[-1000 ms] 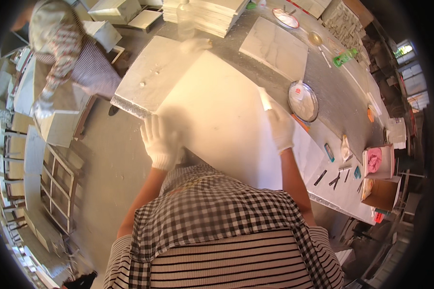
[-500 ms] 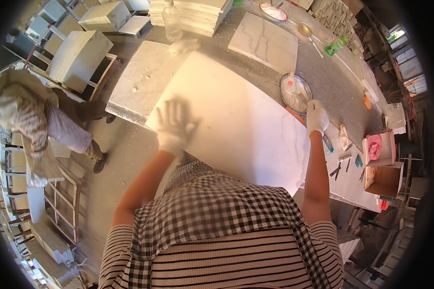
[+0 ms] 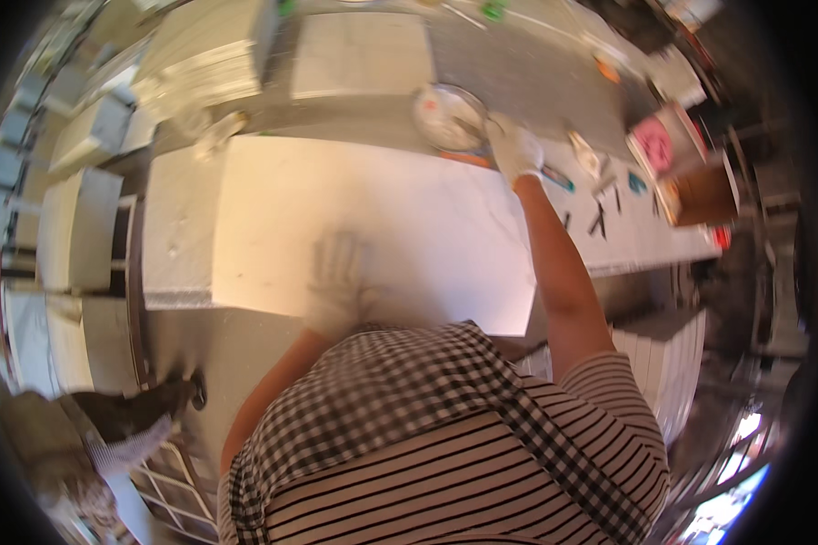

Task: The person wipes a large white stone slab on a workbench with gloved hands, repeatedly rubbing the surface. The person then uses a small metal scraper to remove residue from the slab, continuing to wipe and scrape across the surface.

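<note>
A large white marble-look slab lies on the worktable in front of me. My left hand, in a pale glove, is open over the slab's near edge, fingers spread; blur and shadow hide whether it presses on it. Beyond the slab's far right edge stands a round metal-rimmed dish with whitish stuff and a small red-marked item in it. My right hand, gloved too, is at the dish's right rim with its fingers drawn together. What those fingers grip is blurred. An orange strip lies between dish and slab.
Another slab lies farther back, beside a stack of slabs. Right of my arm are dark small tools, a white tube and an open cardboard box. At lower left, another person bends near a metal rack.
My view has swung round, so the table now runs more level across it. My right hand has come to the dish's rim. The left stays spread at the slab.
</note>
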Tool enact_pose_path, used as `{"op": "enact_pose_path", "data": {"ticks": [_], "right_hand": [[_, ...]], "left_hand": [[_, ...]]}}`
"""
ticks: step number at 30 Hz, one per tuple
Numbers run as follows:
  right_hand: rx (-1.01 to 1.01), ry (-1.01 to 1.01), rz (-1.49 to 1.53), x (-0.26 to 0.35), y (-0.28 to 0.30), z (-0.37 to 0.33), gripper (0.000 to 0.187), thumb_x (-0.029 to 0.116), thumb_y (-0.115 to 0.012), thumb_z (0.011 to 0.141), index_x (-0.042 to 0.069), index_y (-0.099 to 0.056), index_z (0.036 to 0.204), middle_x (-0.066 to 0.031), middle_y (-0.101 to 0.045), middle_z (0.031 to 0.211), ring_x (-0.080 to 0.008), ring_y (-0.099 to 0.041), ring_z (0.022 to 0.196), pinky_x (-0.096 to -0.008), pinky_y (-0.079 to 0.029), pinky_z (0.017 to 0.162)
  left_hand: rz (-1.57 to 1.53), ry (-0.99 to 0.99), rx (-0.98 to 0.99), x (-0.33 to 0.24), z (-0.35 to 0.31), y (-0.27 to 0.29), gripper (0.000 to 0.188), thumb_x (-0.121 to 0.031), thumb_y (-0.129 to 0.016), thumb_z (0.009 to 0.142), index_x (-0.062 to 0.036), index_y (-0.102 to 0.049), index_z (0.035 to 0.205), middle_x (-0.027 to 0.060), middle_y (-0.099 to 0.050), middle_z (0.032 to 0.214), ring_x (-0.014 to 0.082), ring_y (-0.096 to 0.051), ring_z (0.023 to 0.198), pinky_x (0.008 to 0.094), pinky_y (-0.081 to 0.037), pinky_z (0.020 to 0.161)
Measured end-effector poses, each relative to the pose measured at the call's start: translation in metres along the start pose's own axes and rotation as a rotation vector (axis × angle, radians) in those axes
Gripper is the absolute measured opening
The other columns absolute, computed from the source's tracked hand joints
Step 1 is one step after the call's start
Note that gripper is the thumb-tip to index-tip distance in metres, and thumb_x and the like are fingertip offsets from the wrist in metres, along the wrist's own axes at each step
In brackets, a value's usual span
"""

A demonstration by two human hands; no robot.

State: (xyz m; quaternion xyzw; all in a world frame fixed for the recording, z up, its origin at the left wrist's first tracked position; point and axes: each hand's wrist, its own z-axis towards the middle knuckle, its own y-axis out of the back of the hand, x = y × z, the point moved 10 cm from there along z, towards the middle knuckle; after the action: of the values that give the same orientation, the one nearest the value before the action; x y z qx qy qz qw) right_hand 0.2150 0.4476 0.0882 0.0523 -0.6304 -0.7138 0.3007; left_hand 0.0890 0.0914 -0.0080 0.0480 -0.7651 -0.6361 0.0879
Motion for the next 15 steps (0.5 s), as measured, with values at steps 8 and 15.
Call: {"op": "enact_pose_path", "data": {"ticks": [8,15], "right_hand": [[-0.248,-0.105,-0.032,-0.104,0.026,-0.084,0.03,0.029,-0.058,0.094,0.017,-0.068,0.119,-0.0126,-0.069,0.114,-0.0335,-0.066,0.102,-0.0439,-0.054,0.084],[-0.223,-0.393,-0.121,-0.193,0.022,-0.133,0.03,0.029,-0.058,0.092,0.02,-0.068,0.12,-0.0121,-0.069,0.11,-0.0349,-0.066,0.096,-0.0461,-0.053,0.083]], "left_hand": [[-0.022,0.153,-0.419,0.062,-0.016,0.027,0.089,-0.065,-0.044,0.095,-0.0085,-0.018,0.158,0.0177,-0.012,0.166,0.0352,-0.005,0.154,0.0543,-0.001,0.123],[0.017,0.36,-0.433,0.11,-0.018,0.027,0.071,-0.049,-0.048,0.099,-0.001,-0.036,0.151,0.0217,-0.033,0.157,0.0409,-0.022,0.149,0.0527,-0.014,0.123]]}}
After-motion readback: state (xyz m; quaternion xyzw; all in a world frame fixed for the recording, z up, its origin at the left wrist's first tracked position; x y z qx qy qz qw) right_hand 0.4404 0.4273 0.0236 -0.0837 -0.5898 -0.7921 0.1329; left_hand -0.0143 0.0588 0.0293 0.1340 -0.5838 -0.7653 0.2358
